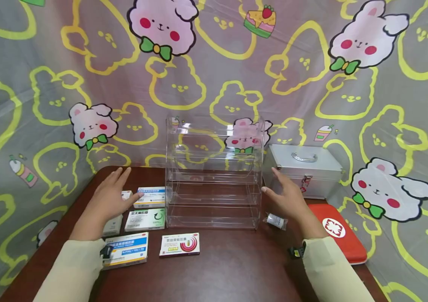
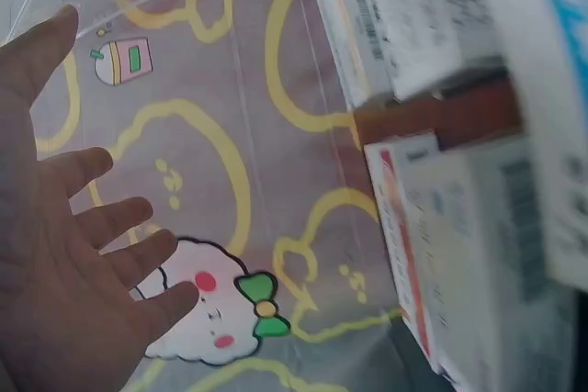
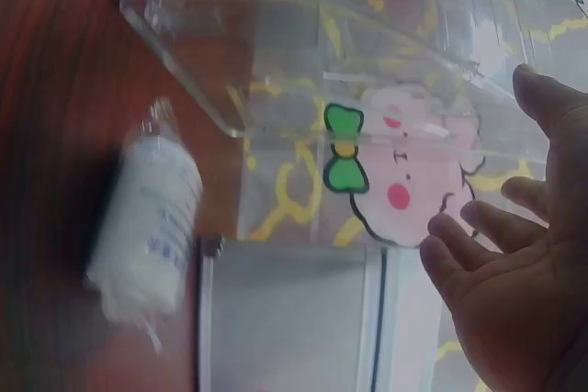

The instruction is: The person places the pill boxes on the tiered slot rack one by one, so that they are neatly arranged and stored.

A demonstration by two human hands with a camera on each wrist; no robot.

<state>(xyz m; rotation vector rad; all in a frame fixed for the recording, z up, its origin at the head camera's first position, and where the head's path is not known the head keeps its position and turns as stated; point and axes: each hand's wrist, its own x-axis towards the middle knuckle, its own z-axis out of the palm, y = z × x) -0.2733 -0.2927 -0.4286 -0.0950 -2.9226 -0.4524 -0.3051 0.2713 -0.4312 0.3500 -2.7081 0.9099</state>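
A clear acrylic tiered rack (image 1: 214, 222) stands in the middle of the table in the head view. My left hand (image 1: 110, 199) is to its left, fingers spread, over several medicine boxes and holding nothing. In the left wrist view that hand (image 2: 83, 254) has its palm showing and is apart from the boxes (image 2: 487, 254). On the rack's right side is my right hand (image 1: 289, 199), with its fingers extended and nothing in them. The right wrist view shows this hand (image 3: 514, 273) beside the rack's clear side panel (image 3: 303, 61); whether it touches the panel I cannot tell.
A plastic-wrapped white roll (image 1: 275, 221) lies right of the rack. Behind my right hand stands a silver case (image 1: 304, 167), with a red first-aid pouch (image 1: 344, 239) nearer me. Blue-white (image 1: 129, 250) and red-white (image 1: 179, 244) medicine boxes lie in front. A patterned curtain (image 1: 214, 67) hangs behind.
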